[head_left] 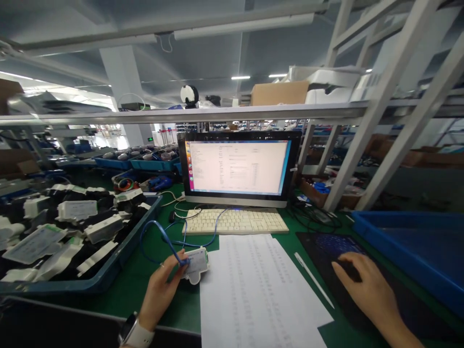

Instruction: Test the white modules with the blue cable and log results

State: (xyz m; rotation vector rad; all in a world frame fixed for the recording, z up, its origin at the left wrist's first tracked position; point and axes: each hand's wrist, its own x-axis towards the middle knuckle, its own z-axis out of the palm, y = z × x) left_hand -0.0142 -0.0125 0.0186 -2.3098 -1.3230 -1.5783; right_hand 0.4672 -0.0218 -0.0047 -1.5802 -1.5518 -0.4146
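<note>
From my distant place I watch two hands at work. The left hand (pixel 165 282) makes a narrow grip: its thumb and fingers pinch the left end of a white module (pixel 197 266). So this module is in the grip, over the green table (pixel 181 309), and its printed face is turned toward me. A blue cable (pixel 154 222) runs into the module just at the fingertips; it makes a loop above and to the left of the grip, and then it goes on toward the keyboard (pixel 235 221), which lies farther ahead. Behind the keyboard I see a lit monitor (pixel 239 166), but its text is too blurred for me to read.

To the left of the grip stands a blue bin (pixel 125 256), heaped with more white and black parts. Just to the right of it, printed papers (pixel 250 290) lie overlapping, and beyond them there is a white pen (pixel 313 280).

The right hand (pixel 369 285), well apart on the right, is curved over a dark mouse (pixel 350 269) on a black mat (pixel 335 243). How firmly it closes there, I cannot tell.
</note>
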